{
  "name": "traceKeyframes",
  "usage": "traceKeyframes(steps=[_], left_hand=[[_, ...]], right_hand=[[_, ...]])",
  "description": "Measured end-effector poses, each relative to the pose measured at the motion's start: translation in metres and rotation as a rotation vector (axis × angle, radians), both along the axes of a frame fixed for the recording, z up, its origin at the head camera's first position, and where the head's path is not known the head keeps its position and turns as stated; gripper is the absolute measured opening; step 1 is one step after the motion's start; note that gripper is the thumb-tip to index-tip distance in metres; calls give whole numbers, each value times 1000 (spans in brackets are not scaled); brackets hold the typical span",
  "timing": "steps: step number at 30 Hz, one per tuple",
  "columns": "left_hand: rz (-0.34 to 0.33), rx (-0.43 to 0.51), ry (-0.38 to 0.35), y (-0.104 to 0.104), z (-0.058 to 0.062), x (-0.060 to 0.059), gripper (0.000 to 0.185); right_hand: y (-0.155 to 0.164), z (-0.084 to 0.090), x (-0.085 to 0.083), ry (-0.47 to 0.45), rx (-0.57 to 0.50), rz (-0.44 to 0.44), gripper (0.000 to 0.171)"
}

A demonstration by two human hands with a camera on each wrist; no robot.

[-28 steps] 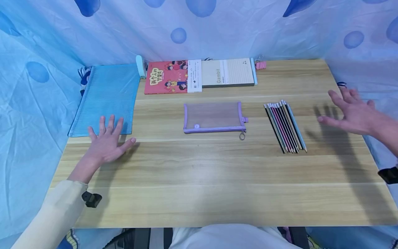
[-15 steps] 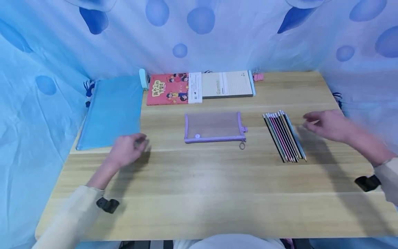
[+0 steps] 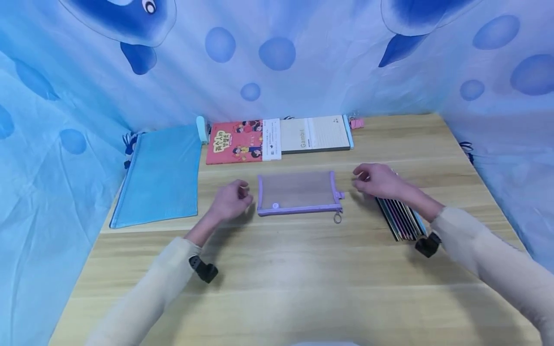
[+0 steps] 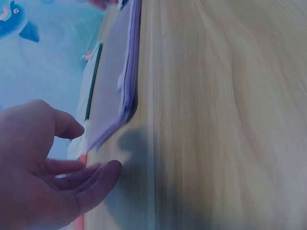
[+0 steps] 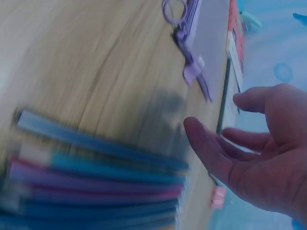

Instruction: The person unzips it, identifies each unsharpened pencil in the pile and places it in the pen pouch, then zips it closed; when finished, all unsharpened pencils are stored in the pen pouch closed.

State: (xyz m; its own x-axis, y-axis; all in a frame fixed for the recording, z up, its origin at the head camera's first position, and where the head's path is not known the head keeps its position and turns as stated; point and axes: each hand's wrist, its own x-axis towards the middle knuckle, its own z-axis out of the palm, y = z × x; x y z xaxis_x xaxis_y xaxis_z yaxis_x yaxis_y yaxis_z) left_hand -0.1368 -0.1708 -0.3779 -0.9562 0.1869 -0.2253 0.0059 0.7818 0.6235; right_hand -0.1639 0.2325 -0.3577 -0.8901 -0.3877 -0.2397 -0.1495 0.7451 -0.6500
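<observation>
A purple-edged mesh zip pouch (image 3: pixel 296 190) lies flat mid-table, its zip pull and metal ring (image 3: pixel 337 217) at the right corner. Just off its left end is my left hand (image 3: pixel 230 201), fingers loosely bent with a gap to the thumb and nothing between them. My right hand (image 3: pixel 377 180) hovers near the pouch's right end, over the tops of several pencils (image 3: pixel 400 221) laid side by side. In the right wrist view its thumb and fingers (image 5: pixel 208 148) stand apart, holding nothing. The left wrist view shows the pouch (image 4: pixel 112 72) beyond the left fingertips.
A blue mesh folder (image 3: pixel 160 178) lies at the left. Along the back edge are a red book (image 3: pixel 235 142), a Gambit notebook (image 3: pixel 318 134), a light blue object (image 3: pixel 201 129) and a pink clip (image 3: pixel 357 123). A blue curtain (image 3: pixel 277 24) hangs behind the table.
Both hands have moved inward from the table's sides to the two ends of the pouch, their spread fingers now bent. The head view has tilted up. The pouch and pencils stay put.
</observation>
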Motion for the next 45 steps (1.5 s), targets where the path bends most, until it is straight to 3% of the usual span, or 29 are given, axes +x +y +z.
traceKeyframes(steps=[5,12,20,22,25,28,30,34,38,42,45], left_hand=[[42,8,-16,18,-7,-3,54],[37,1,-26,35,-14,-1,17],[56,15,1,44,-15,3,24],[72,-14,63,46,-16,7,33],[69,-64,251,56,-17,19,46],[-10,-66,466,81,-16,33,49],[-98,-53,537,104,-17,43,44],[-198,-139,623,150,-25,58,43],[-179,-236,659,175,-36,58,50],[-157,-282,605,188,-39,52,60],[-165,-305,603,197,-39,47,65]], right_hand=[[-24,-18,-4,-88,-3,-33,53],[-48,-24,3,-187,-59,-96,62],[-44,-30,-1,-311,-232,-165,72],[-43,-31,-4,-353,-280,-153,76],[-42,-32,-8,-395,-325,-130,77],[-42,-32,-10,-419,-353,-129,77],[-41,-30,-10,-421,-353,-139,77],[-39,-30,-9,-427,-361,-143,77],[-42,-31,-9,-443,-389,-139,76],[-44,-29,-8,-454,-394,-134,76],[-41,-27,-7,-434,-387,-130,75]])
